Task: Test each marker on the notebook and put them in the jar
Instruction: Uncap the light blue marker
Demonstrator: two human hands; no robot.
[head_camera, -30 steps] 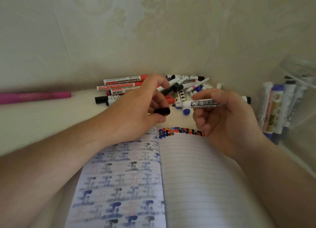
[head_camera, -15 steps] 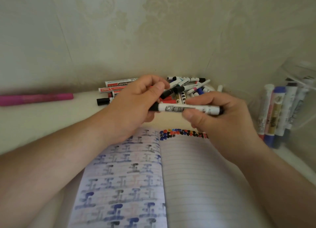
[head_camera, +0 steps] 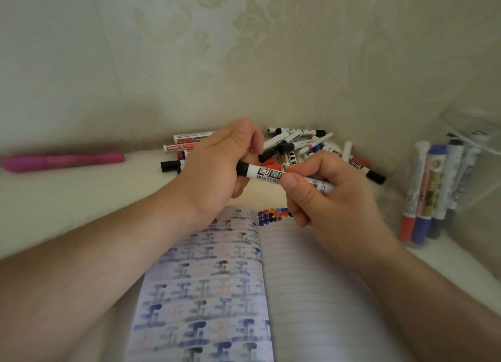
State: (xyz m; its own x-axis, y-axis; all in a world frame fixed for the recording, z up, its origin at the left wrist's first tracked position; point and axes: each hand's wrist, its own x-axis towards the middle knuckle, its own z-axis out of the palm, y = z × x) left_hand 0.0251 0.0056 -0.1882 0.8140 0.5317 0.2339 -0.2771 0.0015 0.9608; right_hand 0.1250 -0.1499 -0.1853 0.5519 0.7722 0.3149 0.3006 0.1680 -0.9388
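So all you get of the person is two forearms coming in from the bottom corners, plus both hands. The left hand (head_camera: 217, 163) and right hand (head_camera: 333, 199) are completely bare: no gloves, no rings, no watch or bracelet on either wrist. No sleeves either, arms are uncovered all the way to the frame edge, so whatever top is worn ends somewhere out of shot. Nails look short and plain, no polish. The thumbnail on the right one is the clearest.
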